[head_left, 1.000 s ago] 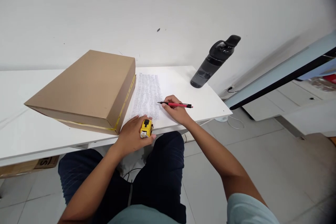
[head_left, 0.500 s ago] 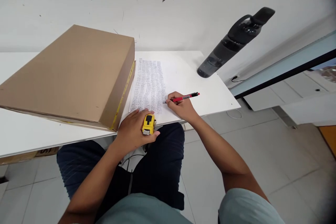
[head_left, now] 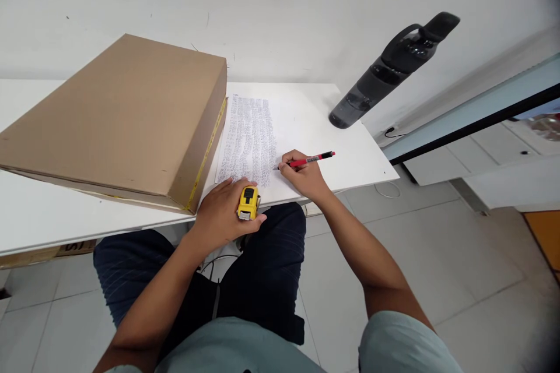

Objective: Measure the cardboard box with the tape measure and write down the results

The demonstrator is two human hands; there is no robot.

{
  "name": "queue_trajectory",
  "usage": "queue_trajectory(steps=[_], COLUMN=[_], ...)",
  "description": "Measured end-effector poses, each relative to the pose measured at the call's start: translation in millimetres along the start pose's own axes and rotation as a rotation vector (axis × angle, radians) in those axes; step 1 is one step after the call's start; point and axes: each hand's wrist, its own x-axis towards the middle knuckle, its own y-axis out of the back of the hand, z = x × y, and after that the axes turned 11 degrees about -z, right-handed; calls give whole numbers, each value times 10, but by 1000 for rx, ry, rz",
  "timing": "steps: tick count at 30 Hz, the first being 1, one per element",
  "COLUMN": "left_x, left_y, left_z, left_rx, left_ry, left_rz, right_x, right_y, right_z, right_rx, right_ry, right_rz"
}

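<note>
Landmark: the brown cardboard box [head_left: 122, 116] on the white table [head_left: 363, 163]. Closed, plain flat top, yellow strip [head_left: 207, 157] with dark marks running along its side.

Paper sheet [head_left: 247, 134] lies flat just right of the box. White, packed with small dark handwriting in wavy bands running away from the person; too small to read. Writing is dense, with a paler gap mid-sheet toward the near end. Its right edge blends into the white tabletop, can't place it exactly.

Right hand [head_left: 304, 178]: right of the box, past the writing, closed around a pen [head_left: 311, 159] in a writing grip. Pen has a red barrel, pale label, black section near the top, red end. Tip points back toward the box and sits at the right border of the writing; can't tell if it touches paper.

Left hand [head_left: 221, 213]: by the box's near right corner, fingers on the sheet's near edge, grasping a tape measure [head_left: 248, 203] between thumb and fingers. Yellow case, black panel on top, silvery end facing the person.

Dark see-through bottle [head_left: 385, 76] stands well to the right of the box, handle loop on top.
</note>
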Motion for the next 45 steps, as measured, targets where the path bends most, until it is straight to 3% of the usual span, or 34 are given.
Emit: queue_trajectory(steps=[23,45], left_x=[7,-5], left_y=[1,5], left_z=[2,0], left_rx=[0,-4], left_ry=[0,14], left_rz=[7,-1], right_x=[-2,12], right_y=[16,31], right_z=[7,41], right_rx=[5,-6], right_ry=[29,20], right_rz=[-19,55])
